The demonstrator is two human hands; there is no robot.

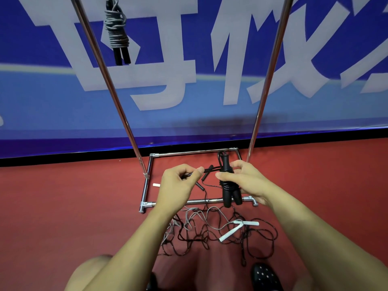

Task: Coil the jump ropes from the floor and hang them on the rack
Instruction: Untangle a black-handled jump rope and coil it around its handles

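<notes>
A black jump rope [229, 185], cord wound round its two handles, is gripped upright by the right hand [243, 179] above the rack [195, 201] base, while the cord's loose end is pinched between thumb and curled fingers of the left hand [178, 185]. Tangled black and grey ropes [210, 229] with white handles [237, 227] are spread on the red floor [63, 206] just below. A coiled grey rope [116, 32] is seen hanging top left between the rack's uprights.

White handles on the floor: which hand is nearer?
Right. The right hand holding the black coiled rope is above the white handles; the left hand is farther left.
</notes>
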